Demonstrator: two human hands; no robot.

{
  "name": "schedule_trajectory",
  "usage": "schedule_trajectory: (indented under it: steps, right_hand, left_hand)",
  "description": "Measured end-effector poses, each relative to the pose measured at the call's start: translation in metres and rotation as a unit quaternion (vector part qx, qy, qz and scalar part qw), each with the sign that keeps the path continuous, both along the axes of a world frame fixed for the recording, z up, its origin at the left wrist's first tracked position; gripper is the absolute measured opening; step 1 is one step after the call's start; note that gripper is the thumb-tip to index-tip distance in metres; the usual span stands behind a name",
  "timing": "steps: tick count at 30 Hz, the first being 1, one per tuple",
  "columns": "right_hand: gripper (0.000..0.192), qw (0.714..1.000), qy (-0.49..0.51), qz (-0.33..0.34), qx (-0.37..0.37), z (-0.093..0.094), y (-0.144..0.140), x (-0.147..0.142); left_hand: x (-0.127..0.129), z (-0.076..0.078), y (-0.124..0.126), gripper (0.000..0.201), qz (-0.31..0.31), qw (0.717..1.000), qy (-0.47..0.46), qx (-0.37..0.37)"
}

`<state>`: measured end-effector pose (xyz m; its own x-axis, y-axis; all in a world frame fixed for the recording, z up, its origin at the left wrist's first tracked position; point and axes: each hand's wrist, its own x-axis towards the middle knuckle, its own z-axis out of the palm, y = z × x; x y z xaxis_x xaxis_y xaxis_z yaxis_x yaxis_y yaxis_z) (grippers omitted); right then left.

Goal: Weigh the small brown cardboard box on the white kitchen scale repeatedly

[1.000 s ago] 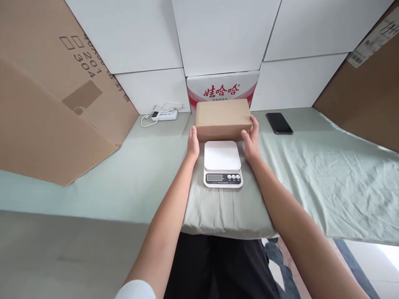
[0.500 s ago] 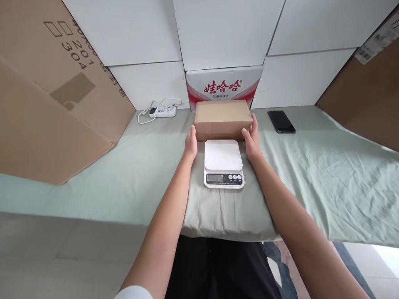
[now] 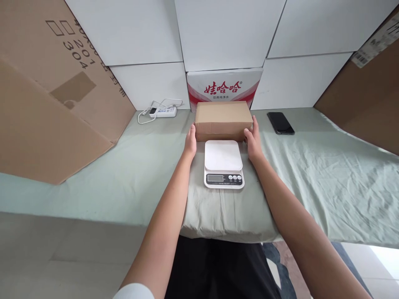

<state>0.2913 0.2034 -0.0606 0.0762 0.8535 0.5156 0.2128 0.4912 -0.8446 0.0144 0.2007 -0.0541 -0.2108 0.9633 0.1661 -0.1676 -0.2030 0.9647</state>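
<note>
A plain brown cardboard box [image 3: 223, 119] rests on the green sheet, just behind a white digital kitchen scale [image 3: 223, 162]. My left hand [image 3: 190, 143] presses against the box's left end. My right hand [image 3: 252, 140] presses against its right end, fingers along the side. Both hands grip the box between them. The scale's platform is bare and its display faces me.
A red-and-white printed carton [image 3: 223, 86] stands against the white wall behind the box. A white power strip [image 3: 162, 111] with cord lies at the back left, a black phone [image 3: 280, 123] at the back right. Large brown cardboard sheets [image 3: 52, 91] lean at both sides.
The hands stay on the box's ends and the box sits in the same place. Only the camera view has shifted slightly.
</note>
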Motion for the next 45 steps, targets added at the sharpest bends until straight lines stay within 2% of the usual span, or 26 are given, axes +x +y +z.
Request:
schedule_trajectory:
  steps: [3,6,8,11,13,15,17,19,22,25,39,45]
  right_hand:
    - [0.096,0.998,0.036,0.017,-0.043,0.012,-0.004,-0.008]
    - [0.107,0.999,0.04,0.029,-0.011,0.033,-0.012,-0.01]
    - [0.11,0.999,0.023,0.029,0.03,0.05,-0.025,-0.007]
    - [0.11,0.997,-0.018,0.02,0.077,0.068,-0.061,0.002]
    - [0.11,0.995,-0.037,0.004,0.093,0.068,-0.093,0.008]
    - [0.11,0.994,-0.061,-0.006,0.094,0.057,-0.123,0.012]
    - [0.107,0.993,-0.073,-0.003,0.093,0.042,-0.145,0.012]
    - [0.105,0.994,-0.071,-0.003,0.088,0.029,-0.155,0.01]
    - [0.103,0.994,-0.058,-0.02,0.086,0.023,-0.153,0.007]
    - [0.1,0.995,-0.056,-0.032,0.077,0.026,-0.148,0.007]
    - [0.094,0.998,-0.047,-0.017,0.033,0.027,-0.142,0.006]
    - [0.093,0.998,-0.048,-0.014,0.037,0.025,-0.141,0.007]
  left_hand:
    - [0.002,0.005,0.0,0.088,-0.018,0.999,-0.004,0.033]
    - [0.005,0.023,-0.009,0.091,-0.016,0.995,0.01,0.101]
    - [0.007,0.04,-0.025,0.09,-0.013,0.99,0.032,0.134]
    - [0.004,0.061,-0.067,0.083,-0.033,0.985,0.063,0.157]
    - [-0.002,0.066,-0.101,0.081,-0.072,0.986,0.064,0.139]
    - [-0.008,0.062,-0.133,0.082,-0.102,0.987,0.061,0.11]
    - [-0.012,0.054,-0.156,0.081,-0.104,0.989,0.058,0.091]
    - [-0.012,0.046,-0.169,0.08,-0.092,0.991,0.056,0.085]
    - [-0.009,0.039,-0.175,0.08,-0.084,0.992,0.053,0.082]
    - [-0.006,0.039,-0.174,0.08,-0.092,0.991,0.063,0.076]
    - [-0.01,0.037,-0.165,0.079,-0.093,0.988,0.09,0.08]
    - [-0.01,0.035,-0.164,0.08,-0.086,0.99,0.081,0.081]
